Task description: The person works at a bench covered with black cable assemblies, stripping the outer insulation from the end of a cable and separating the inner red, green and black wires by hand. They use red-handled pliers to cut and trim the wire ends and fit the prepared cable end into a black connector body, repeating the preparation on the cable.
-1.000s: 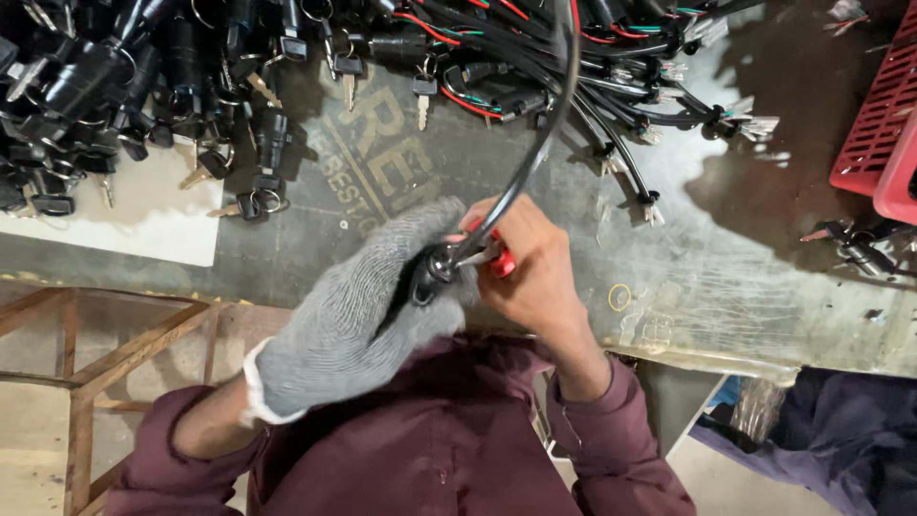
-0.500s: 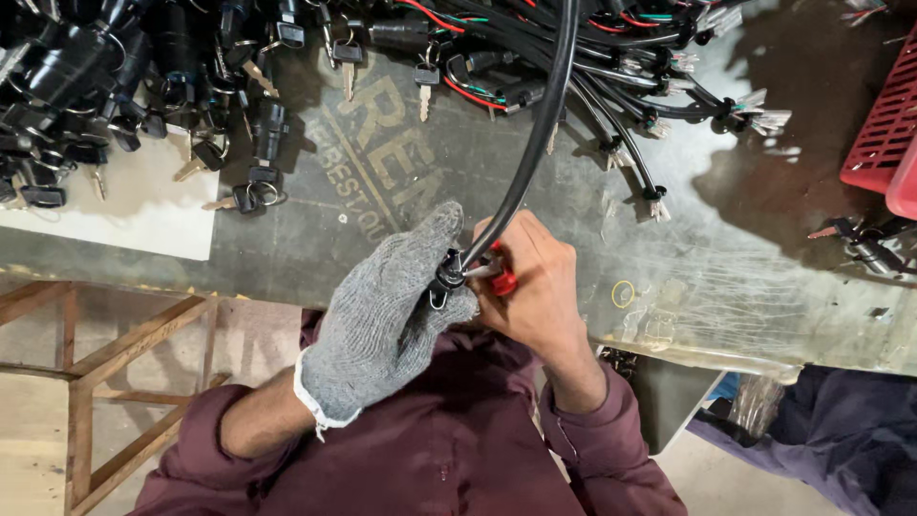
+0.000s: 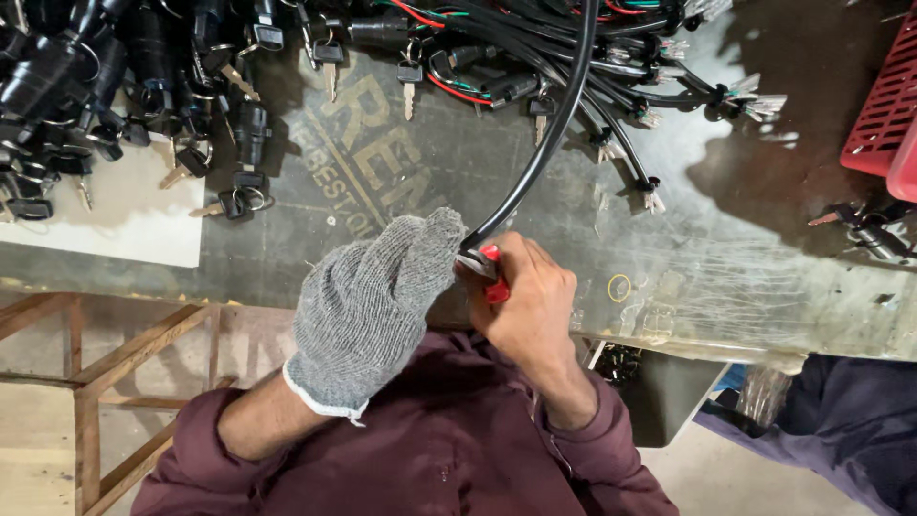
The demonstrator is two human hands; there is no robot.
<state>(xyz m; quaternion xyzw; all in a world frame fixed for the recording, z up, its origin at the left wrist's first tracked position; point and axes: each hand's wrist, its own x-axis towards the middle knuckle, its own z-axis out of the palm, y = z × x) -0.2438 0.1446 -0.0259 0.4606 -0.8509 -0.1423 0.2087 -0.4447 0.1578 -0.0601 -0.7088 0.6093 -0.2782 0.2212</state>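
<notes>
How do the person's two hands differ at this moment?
The left hand wears a grey knit glove; the right hand is bare. The left hand grips the black cable at its end; the right hand holds a red-handled tool there. Both meet at the table edge.

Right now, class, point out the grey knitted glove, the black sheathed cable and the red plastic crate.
grey knitted glove (image 3: pixel 368 306), head view, back of hand
black sheathed cable (image 3: pixel 549 143), head view, mid-length
red plastic crate (image 3: pixel 884 105), head view, slatted wall

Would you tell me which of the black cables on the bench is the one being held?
The thick black cable that arcs from the pile at the top down to the gloved left hand and bare right hand; the others lie loose in the pile.
</notes>
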